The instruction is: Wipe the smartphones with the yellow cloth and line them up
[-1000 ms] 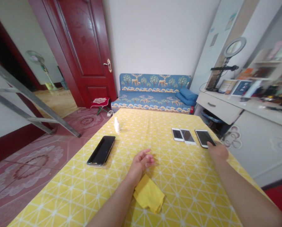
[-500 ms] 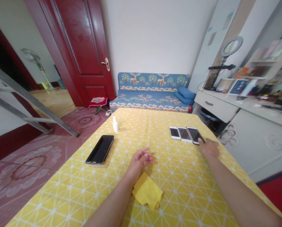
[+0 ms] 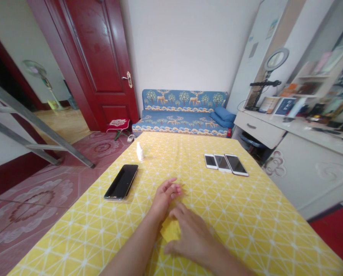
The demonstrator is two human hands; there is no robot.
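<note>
A: What's at the far left?
B: A black phone [image 3: 121, 183] lying on the desk [image 3: 246, 230], then a white bottle [image 3: 140, 152] standing near it, both where they were

A: And the left hand [image 3: 164, 194]?
B: Same spot, its fingers loosely curled around nothing I can see

A: So what's new?
B: The right hand [image 3: 192, 234] has come in from the right and is over the yellow cloth [image 3: 170, 230], partly hiding it; its thumb and fingers are spread apart, though blur leaves contact unclear

A: And the far right?
B: Three phones [image 3: 223, 163] side by side, the rightmost let go; I'd judge the row set and attention passed to the cloth
</note>
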